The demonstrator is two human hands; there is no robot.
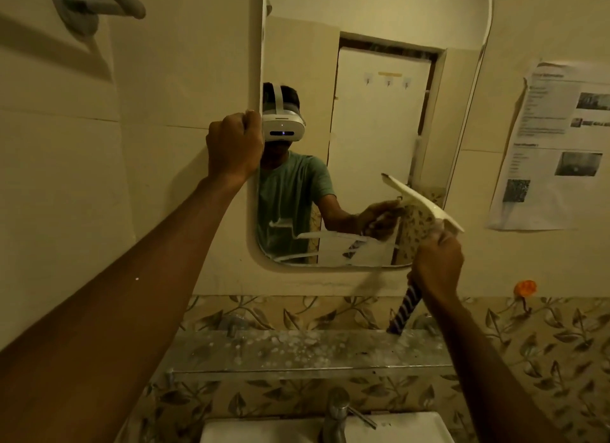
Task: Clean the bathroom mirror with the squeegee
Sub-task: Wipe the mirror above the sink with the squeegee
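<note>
The left hand [234,145] is gripping the left edge of the mirror [379,16], its fingers [251,120] curling round the rim at about mid-height; the arm is reaching up from the lower left. The right hand [437,267] is clenching round the squeegee [425,205] just below its head; the dark striped handle is sticking out beneath the fist, pointing down toward the glass shelf [297,350]. The squeegee's white blade is lying tilted at the mirror's lower right, its upper end over the glass and its lower end reaching past the right rim; whether the blade is touching the glass I cannot tell. White foam streaks [333,244] are running across the bottom strip of the mirror, left of the blade. Below the shelf, a metal tap [336,413] is standing at the back of a white sink [412,426]; a printed sheet [554,145] is hanging on the wall right of the mirror, with an orange hook [525,287] beneath it.
</note>
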